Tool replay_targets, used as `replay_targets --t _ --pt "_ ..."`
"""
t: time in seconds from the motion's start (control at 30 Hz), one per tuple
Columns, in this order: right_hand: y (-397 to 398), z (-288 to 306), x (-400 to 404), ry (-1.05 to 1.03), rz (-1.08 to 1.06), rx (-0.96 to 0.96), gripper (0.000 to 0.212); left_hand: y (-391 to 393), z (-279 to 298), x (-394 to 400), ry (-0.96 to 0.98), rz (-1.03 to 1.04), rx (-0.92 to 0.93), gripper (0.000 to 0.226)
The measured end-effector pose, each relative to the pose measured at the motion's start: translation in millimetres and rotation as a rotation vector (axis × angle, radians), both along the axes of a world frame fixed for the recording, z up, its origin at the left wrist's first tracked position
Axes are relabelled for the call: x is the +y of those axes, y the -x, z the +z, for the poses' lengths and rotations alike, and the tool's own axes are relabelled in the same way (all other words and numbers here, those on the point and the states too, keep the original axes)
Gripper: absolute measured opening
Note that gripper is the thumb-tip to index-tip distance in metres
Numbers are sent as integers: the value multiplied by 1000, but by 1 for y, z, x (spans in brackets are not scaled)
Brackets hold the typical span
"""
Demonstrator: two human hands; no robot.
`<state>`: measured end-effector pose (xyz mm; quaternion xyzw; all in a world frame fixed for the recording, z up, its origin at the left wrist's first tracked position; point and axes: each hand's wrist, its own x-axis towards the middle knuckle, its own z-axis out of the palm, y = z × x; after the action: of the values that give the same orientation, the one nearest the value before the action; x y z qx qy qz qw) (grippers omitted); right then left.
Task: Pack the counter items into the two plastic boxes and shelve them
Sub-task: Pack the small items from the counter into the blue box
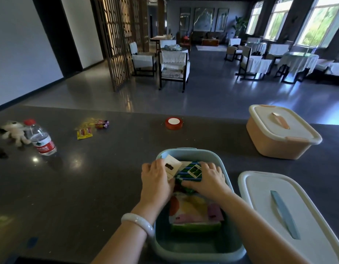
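clearly the long dark worktop [107, 178] holds much unpacked: a water bottle [42, 139], a plush toy [13, 132], yellow packets [84, 130], a red tape roll [174, 122]. the peach box [279, 134] sits closed, well apart from them, so time could slip away. the blue box [193, 244] stands open, its lid [290, 216] just beside it. the left hand [156, 180] presses curled fingers on a white card [171, 165]; the right hand [208, 178] lies flat on a striped green packet [189, 171]. in my judgement the piled packets may ride too high, and the lid might not seat.
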<state>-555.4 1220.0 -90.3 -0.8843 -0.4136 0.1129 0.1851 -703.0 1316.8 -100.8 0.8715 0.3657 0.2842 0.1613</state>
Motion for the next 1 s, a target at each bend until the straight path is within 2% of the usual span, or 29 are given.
replay_targets --t 0.07,0.13,0.37,0.53,0.7,0.8,0.93,1.0 --pt "9 -7 2 42 21 -17 117 0 -1 0 -1 5 3 59" --pt "8 -10 1 22 45 -24 120 0 -2 0 -10 5 8 61" --pt "-12 -7 -9 22 162 87 105 -1 -3 0 -24 8 12 58" --pt "-18 -2 -14 61 228 -19 90 -5 1 -1 -77 -4 84 53" --pt "-22 1 -22 28 189 -197 70 -19 6 -7 -91 -73 83 52" --pt "-22 1 -24 40 202 -207 70 -27 7 -10 -87 -57 149 57" --pt "-22 -1 -23 3 196 -206 65 -31 6 -12 -126 -22 271 43" --pt "-21 -2 -24 -21 190 -207 62 -33 6 -12 -149 -12 297 47"
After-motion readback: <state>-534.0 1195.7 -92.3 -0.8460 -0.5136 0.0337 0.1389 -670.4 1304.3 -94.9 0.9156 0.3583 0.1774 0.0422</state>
